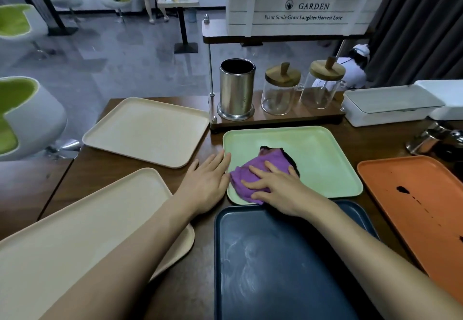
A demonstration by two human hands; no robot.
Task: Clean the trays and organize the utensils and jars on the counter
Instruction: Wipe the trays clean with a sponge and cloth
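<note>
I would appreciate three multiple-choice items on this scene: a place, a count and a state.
1. The purple cloth lies on: A a beige tray; B the dark blue tray; C the green tray.
2. Glass jars with wooden lids: A two; B one; C four.
3. The orange tray is: A stacked; B stained; C covered by a cloth.
Key: 1 C, the right hand presses it there; 2 A, both stand beside the metal holder; 3 B, dark spots mark it.
</note>
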